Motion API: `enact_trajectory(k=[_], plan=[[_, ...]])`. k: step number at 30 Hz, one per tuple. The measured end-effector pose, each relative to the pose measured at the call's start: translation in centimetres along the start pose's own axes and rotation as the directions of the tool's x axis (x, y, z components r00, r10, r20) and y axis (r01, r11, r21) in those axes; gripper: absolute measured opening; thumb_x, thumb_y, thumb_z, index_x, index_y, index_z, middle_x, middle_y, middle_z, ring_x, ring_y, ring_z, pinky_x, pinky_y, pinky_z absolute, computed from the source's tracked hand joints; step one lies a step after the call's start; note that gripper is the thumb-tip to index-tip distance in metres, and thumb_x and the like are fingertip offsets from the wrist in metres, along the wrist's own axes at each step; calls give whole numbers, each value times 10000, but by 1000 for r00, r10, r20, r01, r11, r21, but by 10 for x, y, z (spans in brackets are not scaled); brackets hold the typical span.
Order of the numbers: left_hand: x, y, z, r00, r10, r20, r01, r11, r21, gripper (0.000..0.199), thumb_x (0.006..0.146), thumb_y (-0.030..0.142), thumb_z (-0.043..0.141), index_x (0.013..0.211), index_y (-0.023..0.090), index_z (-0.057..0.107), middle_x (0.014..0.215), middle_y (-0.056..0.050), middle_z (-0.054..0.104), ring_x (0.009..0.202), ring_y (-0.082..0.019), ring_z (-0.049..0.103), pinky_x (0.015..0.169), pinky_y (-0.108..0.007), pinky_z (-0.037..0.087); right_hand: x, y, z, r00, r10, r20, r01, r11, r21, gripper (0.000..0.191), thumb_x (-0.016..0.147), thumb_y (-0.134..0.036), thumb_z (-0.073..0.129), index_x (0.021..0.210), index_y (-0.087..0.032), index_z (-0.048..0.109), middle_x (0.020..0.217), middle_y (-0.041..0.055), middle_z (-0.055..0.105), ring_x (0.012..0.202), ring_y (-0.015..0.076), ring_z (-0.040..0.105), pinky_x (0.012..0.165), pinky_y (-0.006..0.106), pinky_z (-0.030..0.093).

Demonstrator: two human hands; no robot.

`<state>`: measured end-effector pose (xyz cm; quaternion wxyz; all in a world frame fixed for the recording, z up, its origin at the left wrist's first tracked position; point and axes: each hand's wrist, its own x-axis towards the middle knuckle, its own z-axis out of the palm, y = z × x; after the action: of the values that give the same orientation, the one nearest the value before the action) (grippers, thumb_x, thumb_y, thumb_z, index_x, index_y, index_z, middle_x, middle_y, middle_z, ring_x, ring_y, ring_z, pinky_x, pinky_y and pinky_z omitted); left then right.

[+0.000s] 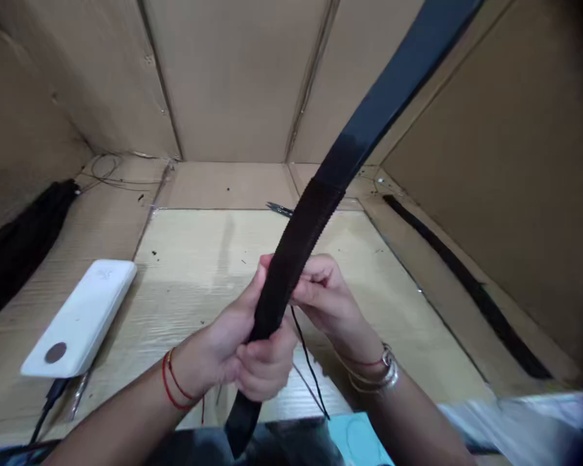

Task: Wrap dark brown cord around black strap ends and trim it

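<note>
A long curved dark strap (pixel 296 239) runs from the upper right down to the bottom middle, with a black ribbed cover around its middle part and a smooth blue-black surface above. My left hand (pixel 260 353) is wrapped round the lower part, its thumb along the left edge. At the strap's right edge, my right hand (pixel 328 294) has its fingers pinched together; what they hold is too small to make out. A thin black cord (pixel 308 362) hangs below my right hand.
A white power bank (pixel 85 317) with a cable lies at left, beside a black fabric bundle (pixel 26 239). Small snips (pixel 279 209) lie behind the strap. A black strip (pixel 466 285) lies at right. Cardboard walls surround the table. A turquoise item (pixel 359 440) is at the bottom.
</note>
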<state>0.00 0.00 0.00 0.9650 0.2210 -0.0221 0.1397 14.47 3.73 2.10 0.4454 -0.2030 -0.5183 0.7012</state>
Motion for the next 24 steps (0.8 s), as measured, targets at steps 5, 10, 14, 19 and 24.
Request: enact_trajectory(k=[5,10,14,19,24], plan=[[4,10,10,739,426,-523,-184,873,451,759,825,820,296,708,138,605,381,53,380,308,-56,336,339,-157,303,1,-3,8,986,-60,-158,49,996,-71,224,738,-271,813,957,-229,796,593,-19,683,451,53,569,434,134,461],[4,15,10,412,732,-543,-194,653,732,508,825,633,605,688,156,499,496,63,420,417,-33,361,398,-120,284,4,5,16,965,-58,-256,0,976,-220,279,691,-249,834,956,-173,789,611,3,695,496,105,634,475,199,553],[-3,19,11,656,517,-550,-279,843,459,578,803,721,544,634,183,418,442,103,274,356,-23,210,338,-126,188,5,10,19,963,-81,-258,25,977,-212,261,706,-292,818,938,-180,776,638,2,707,565,115,685,493,176,558],[-5,23,11,887,311,-342,-295,950,100,635,793,789,460,578,212,303,404,126,161,315,-15,91,296,-133,149,6,6,17,943,-8,-332,-37,991,-131,207,676,-266,840,824,-157,744,713,4,723,581,62,648,543,140,528],[-5,19,8,898,332,-288,-310,943,123,659,822,813,317,569,205,332,402,114,175,320,-25,116,295,-134,176,4,3,16,957,-8,-291,-33,990,-134,199,698,-270,822,824,-145,730,679,10,713,578,70,639,559,161,525]])
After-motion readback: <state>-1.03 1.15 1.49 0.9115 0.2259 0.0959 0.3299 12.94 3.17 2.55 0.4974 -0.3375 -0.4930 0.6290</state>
